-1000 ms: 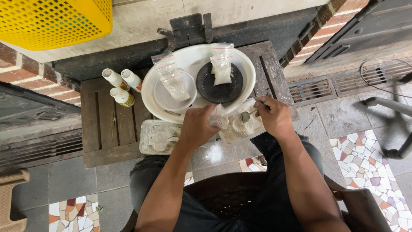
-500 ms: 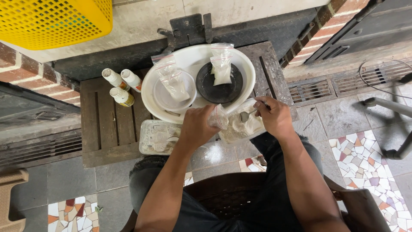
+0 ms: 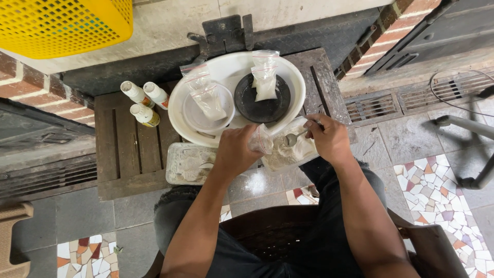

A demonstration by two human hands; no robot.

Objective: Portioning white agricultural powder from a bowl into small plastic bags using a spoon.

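My left hand [image 3: 237, 150] holds a small clear plastic bag [image 3: 261, 140] open above a clear tub of white powder [image 3: 289, 150]. My right hand [image 3: 329, 138] grips a metal spoon [image 3: 294, 137], its bowl at the mouth of the bag. Behind them a large white basin [image 3: 234, 69] holds a small white bowl [image 3: 208, 105] and a black dish [image 3: 263, 99], each with filled powder bags [image 3: 266, 82] lying on it.
A second powdery tub [image 3: 189, 163] sits to the left on a dark wooden pallet [image 3: 128, 154]. Three small white bottles [image 3: 143, 103] stand at the back left. A yellow perforated crate [image 3: 62, 23] is top left, a floor drain grate [image 3: 375, 107] right.
The spoon has come up from the powder tub to the mouth of the bag. My left hand has stayed where it was with the bag.
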